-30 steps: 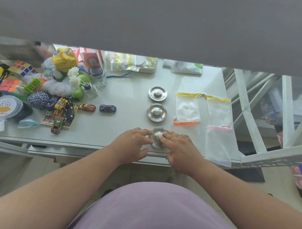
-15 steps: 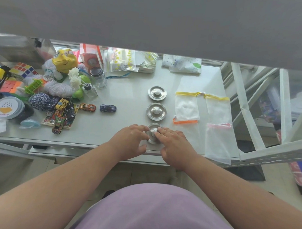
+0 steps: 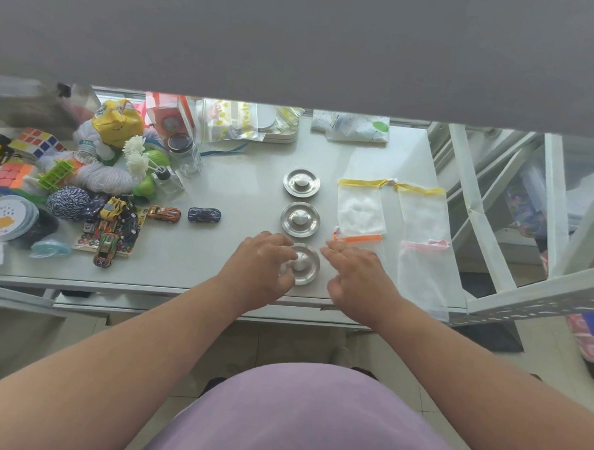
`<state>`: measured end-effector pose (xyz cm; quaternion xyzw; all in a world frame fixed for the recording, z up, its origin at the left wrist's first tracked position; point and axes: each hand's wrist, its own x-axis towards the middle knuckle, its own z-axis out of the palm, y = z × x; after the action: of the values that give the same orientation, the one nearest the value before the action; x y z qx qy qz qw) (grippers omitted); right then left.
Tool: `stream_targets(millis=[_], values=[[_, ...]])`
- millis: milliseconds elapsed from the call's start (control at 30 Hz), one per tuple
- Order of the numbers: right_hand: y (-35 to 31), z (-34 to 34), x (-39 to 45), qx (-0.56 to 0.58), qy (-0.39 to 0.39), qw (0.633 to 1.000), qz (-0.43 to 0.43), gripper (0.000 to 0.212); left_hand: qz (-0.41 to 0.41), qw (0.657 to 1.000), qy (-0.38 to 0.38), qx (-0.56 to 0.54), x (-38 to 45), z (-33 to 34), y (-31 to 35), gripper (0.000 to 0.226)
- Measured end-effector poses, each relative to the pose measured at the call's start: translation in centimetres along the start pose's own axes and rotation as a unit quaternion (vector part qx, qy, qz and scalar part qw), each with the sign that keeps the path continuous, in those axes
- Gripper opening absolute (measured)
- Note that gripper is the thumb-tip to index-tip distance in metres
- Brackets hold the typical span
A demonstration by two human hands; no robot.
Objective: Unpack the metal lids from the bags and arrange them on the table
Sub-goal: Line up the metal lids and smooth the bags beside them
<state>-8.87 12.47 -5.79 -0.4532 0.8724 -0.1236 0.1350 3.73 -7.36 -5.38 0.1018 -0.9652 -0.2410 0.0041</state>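
As the tabletop [image 3: 243, 192] now stands: 3 metal lids in a column, far lid [image 3: 301, 182], mid lid [image 3: 300, 220], near lid [image 3: 302, 263]. 4 mesh bags [image 3: 420, 215] flat to the right, apparently empty. Left hand [image 3: 258, 269] fingers at near lid, grip loose, not clasping; right hand [image 3: 352, 277] beside it, open. Unpacking looks done; only final nudging left.

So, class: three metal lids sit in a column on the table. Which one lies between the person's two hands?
The nearest lid, at the table's front edge. The left hand partly covers it and the right hand is beside it; the middle lid and far lid lie untouched beyond.
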Motion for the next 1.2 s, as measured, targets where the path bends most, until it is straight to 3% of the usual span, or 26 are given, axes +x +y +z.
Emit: stream_targets(millis=[100, 233, 600, 767, 900, 1200], values=[[3.4, -1.5, -0.1, -0.013, 0.014, 0.998, 0.056, 0.070, 0.024, 1.000, -0.001, 0.002, 2.4, 0.2, 2.4, 0.033], [6.7, -3.1, 0.6, -0.040, -0.026, 0.993, 0.109, 0.069, 0.052, 0.994, -0.077, 0.056, 6.4, 0.9, 6.3, 0.052], [10.7, -3.1, 3.6, -0.084, -0.077, 0.991, 0.073, 0.058, -0.033, 0.970, -0.169, 0.170, 13.7, 3.8, 8.5, 0.065], [11.6, -2.8, 4.2, -0.095, -0.080, 0.991, 0.055, 0.057, -0.046, 0.973, -0.158, 0.161, 14.3, 4.8, 8.5, 0.096], [11.8, -3.0, 4.9, -0.103, -0.080, 0.990, 0.047, 0.056, -0.047, 0.974, -0.154, 0.162, 14.9, 5.1, 8.5, 0.083], [12.1, -3.3, 7.1, -0.107, -0.095, 0.988, 0.050, 0.057, -0.073, 0.972, -0.163, 0.155, 15.5, 4.3, 8.1, 0.083]])
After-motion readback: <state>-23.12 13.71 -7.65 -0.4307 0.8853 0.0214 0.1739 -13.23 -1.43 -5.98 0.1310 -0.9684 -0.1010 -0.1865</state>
